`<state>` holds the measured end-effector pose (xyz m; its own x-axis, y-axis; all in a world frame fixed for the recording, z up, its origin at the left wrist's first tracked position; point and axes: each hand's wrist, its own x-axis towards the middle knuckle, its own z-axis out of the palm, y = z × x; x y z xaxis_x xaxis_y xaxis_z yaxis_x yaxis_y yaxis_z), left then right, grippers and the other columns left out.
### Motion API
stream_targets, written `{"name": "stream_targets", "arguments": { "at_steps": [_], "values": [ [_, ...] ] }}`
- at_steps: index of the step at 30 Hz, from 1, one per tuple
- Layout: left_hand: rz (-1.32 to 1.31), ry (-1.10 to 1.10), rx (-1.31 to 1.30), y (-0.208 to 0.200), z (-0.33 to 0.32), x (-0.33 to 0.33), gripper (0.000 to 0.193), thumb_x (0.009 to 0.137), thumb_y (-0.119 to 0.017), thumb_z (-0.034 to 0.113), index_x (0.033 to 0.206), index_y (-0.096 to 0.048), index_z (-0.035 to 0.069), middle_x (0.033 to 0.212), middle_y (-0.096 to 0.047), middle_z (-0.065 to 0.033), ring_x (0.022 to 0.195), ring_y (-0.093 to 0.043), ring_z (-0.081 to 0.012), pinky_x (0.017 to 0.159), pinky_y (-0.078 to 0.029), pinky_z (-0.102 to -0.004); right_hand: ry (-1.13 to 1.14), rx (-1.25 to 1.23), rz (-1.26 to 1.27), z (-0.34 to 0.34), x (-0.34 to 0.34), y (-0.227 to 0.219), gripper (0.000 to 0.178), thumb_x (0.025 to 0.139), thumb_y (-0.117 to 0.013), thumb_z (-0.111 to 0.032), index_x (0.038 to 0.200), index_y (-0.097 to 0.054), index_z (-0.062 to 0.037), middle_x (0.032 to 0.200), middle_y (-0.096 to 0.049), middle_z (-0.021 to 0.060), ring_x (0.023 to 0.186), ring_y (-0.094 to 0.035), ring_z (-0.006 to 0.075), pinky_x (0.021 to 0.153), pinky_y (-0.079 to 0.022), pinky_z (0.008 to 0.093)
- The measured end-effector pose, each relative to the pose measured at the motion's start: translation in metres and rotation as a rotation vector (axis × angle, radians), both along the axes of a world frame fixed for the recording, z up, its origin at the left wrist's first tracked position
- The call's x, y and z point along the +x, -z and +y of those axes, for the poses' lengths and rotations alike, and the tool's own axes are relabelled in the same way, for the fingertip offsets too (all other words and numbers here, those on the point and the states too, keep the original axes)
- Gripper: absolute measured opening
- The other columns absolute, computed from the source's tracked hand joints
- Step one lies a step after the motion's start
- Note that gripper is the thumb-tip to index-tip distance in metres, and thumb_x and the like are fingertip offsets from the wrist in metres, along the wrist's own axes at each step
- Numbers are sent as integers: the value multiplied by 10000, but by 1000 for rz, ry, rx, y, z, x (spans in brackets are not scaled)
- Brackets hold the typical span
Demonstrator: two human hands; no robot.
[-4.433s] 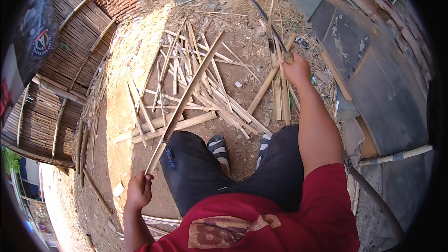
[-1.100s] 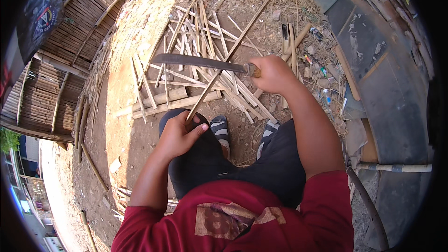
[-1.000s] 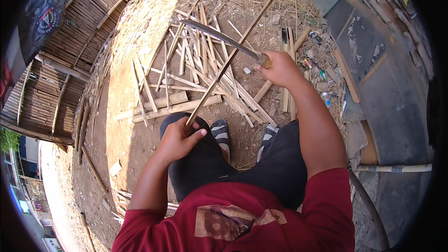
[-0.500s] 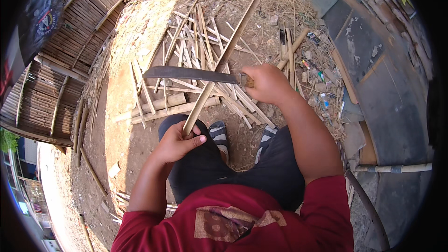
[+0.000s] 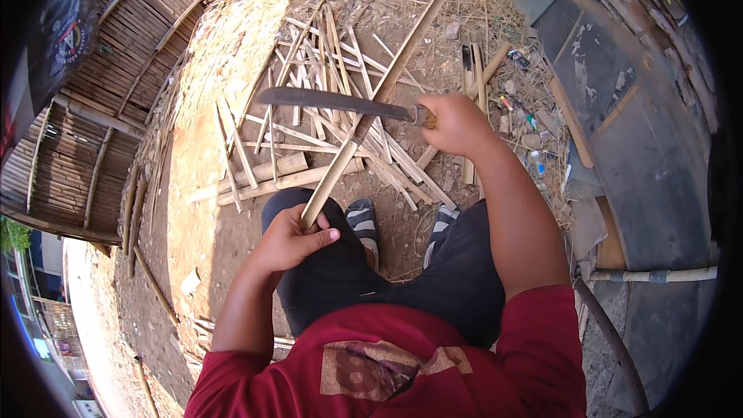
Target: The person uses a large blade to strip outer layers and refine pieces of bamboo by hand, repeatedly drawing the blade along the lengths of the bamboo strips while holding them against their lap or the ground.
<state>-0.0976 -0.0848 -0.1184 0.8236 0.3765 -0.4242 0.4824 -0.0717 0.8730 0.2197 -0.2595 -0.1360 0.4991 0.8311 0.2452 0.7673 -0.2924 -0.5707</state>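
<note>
My left hand (image 5: 298, 238) grips the near end of a long split bamboo strip (image 5: 331, 176), its thumb along the edge, close above my left knee. The strip slants away to the upper right, its hollow inner face showing. In my right hand (image 5: 457, 125) is a machete (image 5: 333, 101), fingers wrapped round its wooden handle. The dark blade points left and crosses the strip near its middle. From this view I cannot tell whether blade and strip touch.
Beyond my feet a loose heap of split bamboo strips (image 5: 340, 62) covers the dirt. Thicker bamboo poles (image 5: 290, 179) lie before my left knee. Dark boards (image 5: 658, 186) lean at the right, with litter (image 5: 534, 124) beside them. A woven bamboo wall (image 5: 147, 23) stands at the left.
The machete and my right hand have shifted slightly right, the blade tip moving up and right. The strip's far end has swung a little right and down. My left hand stays nearly in place.
</note>
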Motion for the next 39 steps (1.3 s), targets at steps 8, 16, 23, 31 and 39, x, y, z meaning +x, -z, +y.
{"name": "stream_targets", "arguments": {
  "at_steps": [8, 16, 23, 31, 39],
  "values": [
    [-26, -14, -243, -5, 9, -7, 250, 889, -822, 254, 907, -620, 108, 669, -467, 77, 525, -378, -39, 476, -277, -224, -71, 60, -160, -4, -9, -8, 396, 744, -787, -181, 1107, -692, -54, 868, -694, 212, 827, -678, 414, 743, -538, 472],
    [-8, 72, -484, -1, 18, -7, 285, 878, -823, 249, 959, -611, 76, 675, -482, 41, 484, -396, -62, 442, -273, -233, 111, 118, -75, -5, 8, -4, 375, 754, -723, -166, 1128, -704, -138, 843, -692, 173, 871, -673, 409, 781, -538, 495],
    [-8, 71, -512, 1, 20, -13, 265, 893, -806, 225, 1000, -627, 62, 636, -480, 37, 484, -404, -70, 448, -273, -244, -82, -70, -299, 5, -18, -12, 425, 707, -780, -178, 1123, -717, -116, 937, -711, 183, 914, -682, 387, 822, -533, 479],
    [16, 42, -513, 4, 24, -34, 269, 898, -803, 227, 1046, -640, 72, 643, -488, 53, 491, -394, -61, 459, -273, -240, -75, 441, 817, -1, -14, -4, 317, 895, -780, -278, 999, -649, -9, 1235, -678, 248, 688, -663, 178, 657, -521, 346],
    [164, 161, -262, -8, 7, -27, 342, 891, -817, 247, 1121, -631, 75, 744, -568, 40, 594, -495, -72, 534, -379, -246, -162, 611, 1090, 0, -28, -19, 186, 907, -770, -185, 976, -653, -58, 732, -569, -27, 597, -547, 71, 579, -457, 248]
  ]
}}
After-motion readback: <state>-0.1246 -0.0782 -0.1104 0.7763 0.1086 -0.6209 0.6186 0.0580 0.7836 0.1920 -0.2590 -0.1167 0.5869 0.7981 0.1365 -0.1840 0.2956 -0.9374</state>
